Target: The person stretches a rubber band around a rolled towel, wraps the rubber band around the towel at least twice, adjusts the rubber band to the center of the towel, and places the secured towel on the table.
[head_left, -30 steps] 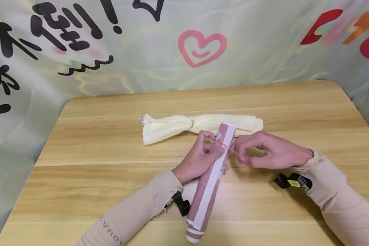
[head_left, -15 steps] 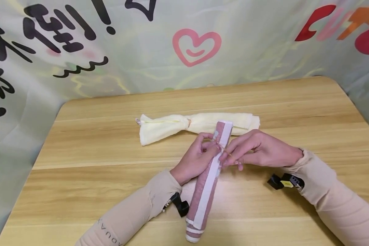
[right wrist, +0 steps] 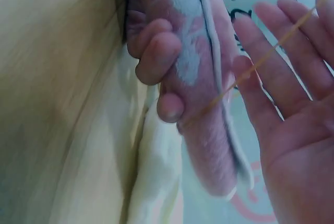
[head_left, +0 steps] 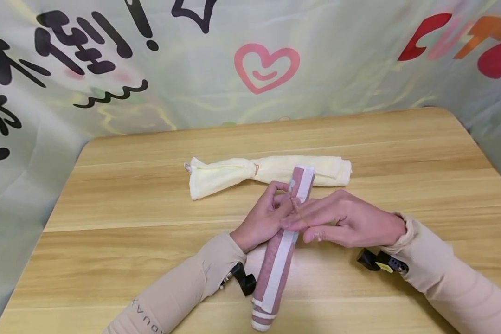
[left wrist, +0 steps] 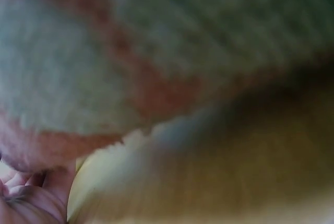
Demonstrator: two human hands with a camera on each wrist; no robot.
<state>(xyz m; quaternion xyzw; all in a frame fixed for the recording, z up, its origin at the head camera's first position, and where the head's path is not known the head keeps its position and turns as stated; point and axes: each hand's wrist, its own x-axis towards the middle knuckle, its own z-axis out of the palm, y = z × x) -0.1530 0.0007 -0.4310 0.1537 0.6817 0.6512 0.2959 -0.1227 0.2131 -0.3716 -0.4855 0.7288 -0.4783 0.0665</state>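
Observation:
My left hand (head_left: 263, 220) grips a rolled pink towel (head_left: 277, 273) with white stripes, held slanting above the table. In the right wrist view its fingertips (right wrist: 156, 59) curl round the roll. A thin tan rubber band (right wrist: 279, 44) runs taut from the towel across to my right hand (right wrist: 297, 125), whose fingers are spread and nearly straight. Seen from the head, the right hand (head_left: 342, 220) lies over the roll beside the left thumb, its own thumb apart from the fingers. Blurred towel cloth (left wrist: 167, 78) fills much of the left wrist view.
Behind the pink roll lies a pale yellow rolled towel (head_left: 221, 178), cinched mid-length by a thin band (head_left: 256, 169). Both are at the wooden table (head_left: 129, 208). A printed cloth backdrop (head_left: 192, 83) rises along the back edge and sides.
My right hand has moved left and nearer, across the roll, drawing the rubber band over it; its pinching fingers have straightened. The left hand keeps its grip on the pink towel.

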